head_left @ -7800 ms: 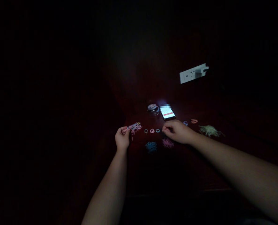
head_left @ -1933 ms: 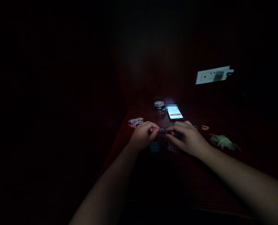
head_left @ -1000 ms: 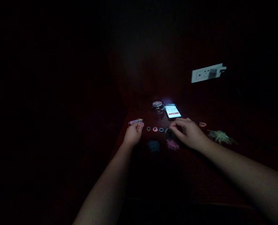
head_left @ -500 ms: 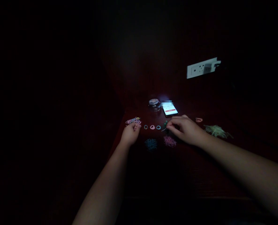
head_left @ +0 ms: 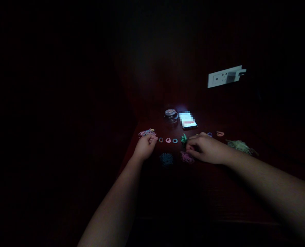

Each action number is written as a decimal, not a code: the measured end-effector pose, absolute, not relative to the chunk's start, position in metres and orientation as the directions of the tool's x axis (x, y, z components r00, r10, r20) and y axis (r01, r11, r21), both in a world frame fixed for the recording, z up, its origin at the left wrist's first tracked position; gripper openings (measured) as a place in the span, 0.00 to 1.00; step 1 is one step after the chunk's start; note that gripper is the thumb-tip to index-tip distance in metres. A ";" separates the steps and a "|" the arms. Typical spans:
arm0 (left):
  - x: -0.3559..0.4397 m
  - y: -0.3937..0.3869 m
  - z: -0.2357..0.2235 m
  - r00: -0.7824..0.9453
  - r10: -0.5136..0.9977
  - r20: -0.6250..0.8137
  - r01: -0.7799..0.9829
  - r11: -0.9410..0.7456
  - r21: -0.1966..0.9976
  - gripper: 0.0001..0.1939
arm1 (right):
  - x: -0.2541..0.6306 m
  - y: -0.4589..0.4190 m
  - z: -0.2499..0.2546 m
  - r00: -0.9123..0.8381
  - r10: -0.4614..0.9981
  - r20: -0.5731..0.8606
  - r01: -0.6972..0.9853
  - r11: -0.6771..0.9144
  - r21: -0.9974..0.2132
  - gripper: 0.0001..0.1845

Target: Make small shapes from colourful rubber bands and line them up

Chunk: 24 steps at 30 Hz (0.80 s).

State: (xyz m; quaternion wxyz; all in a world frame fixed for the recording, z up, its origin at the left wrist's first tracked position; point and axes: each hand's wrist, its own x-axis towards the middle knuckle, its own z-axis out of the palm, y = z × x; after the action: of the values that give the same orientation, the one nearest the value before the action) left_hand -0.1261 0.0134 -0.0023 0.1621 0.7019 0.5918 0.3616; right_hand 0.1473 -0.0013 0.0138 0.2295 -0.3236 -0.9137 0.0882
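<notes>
My left hand [head_left: 145, 147] is closed beside a mixed pile of pastel bands [head_left: 145, 132] at the table's left side; whatever its fingers pinch is too small to make out. My right hand [head_left: 206, 148] has its fingers curled together between a green bundle of bands [head_left: 184, 138] and a pink pile of thin bands [head_left: 186, 157]. Its fingertips are dim, so anything in them cannot be made out. From left to right between the hands lie a small dark ring [head_left: 161, 140], a pink ring [head_left: 168, 140] and a blue ring [head_left: 175, 140]. Nearer me is a teal pile of bands [head_left: 166, 159].
A lidded clear jar [head_left: 171, 116] and a lit phone [head_left: 188, 120] stand at the back. Behind my right hand are a blue ring [head_left: 209, 134] and an orange band [head_left: 220, 133]. A pale yellow-green pile [head_left: 239, 146] lies right. A wall socket [head_left: 225, 77] holds a plug.
My right hand has drawn back from the green bundle, slightly right and towards me, uncovering the bundle and a blue ring behind the hand. My left hand stays closed in nearly the same place.
</notes>
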 end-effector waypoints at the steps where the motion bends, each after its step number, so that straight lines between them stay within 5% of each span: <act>1: -0.125 0.012 -0.001 0.069 0.942 0.328 0.695 -0.281 0.661 0.10 | 0.148 -0.001 0.015 -0.686 0.634 0.358 0.556 0.774 -0.303 0.09; 8: -0.106 -0.001 0.009 0.313 0.895 0.318 0.535 -0.443 0.720 0.10 | 0.144 -0.004 0.018 -0.617 0.644 0.452 0.561 0.763 -0.322 0.08; 24: -0.083 -0.016 0.019 0.464 0.818 0.342 0.498 -0.559 0.663 0.09 | 0.128 -0.014 0.019 -0.585 0.540 0.605 0.434 0.839 -0.329 0.04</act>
State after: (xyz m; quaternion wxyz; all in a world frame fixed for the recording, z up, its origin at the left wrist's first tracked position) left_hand -0.0834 -0.0157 0.0190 0.2440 0.8199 0.4010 0.3277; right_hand 0.1278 -0.0136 0.0194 0.3633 -0.2744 -0.8874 0.0728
